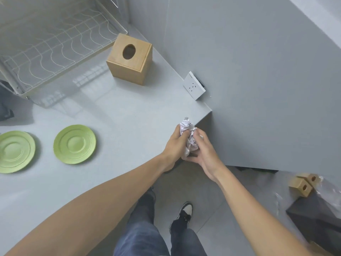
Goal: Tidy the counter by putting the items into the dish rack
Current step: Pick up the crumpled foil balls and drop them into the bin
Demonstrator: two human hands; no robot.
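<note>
Together, both hands squeeze a crumpled paper ball at the counter's right corner.
Left hand (175,145) and right hand (204,152) close around white creased paper (190,137); two ridged green plates (74,144) lie near the counter's (120,117) left edge, wire dish rack (55,45) at its back.

grey wall (258,71), tiled floor (212,191)

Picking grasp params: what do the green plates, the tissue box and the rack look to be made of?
Green plates: matte, possibly plastic or glazed ceramic; moulded rings, no glare.
Tissue box: light wood or bamboo, satin; faint grain, panel seams.
Dish rack: thin pale wire, likely coated metal, in a grid with wavy rows.
</note>
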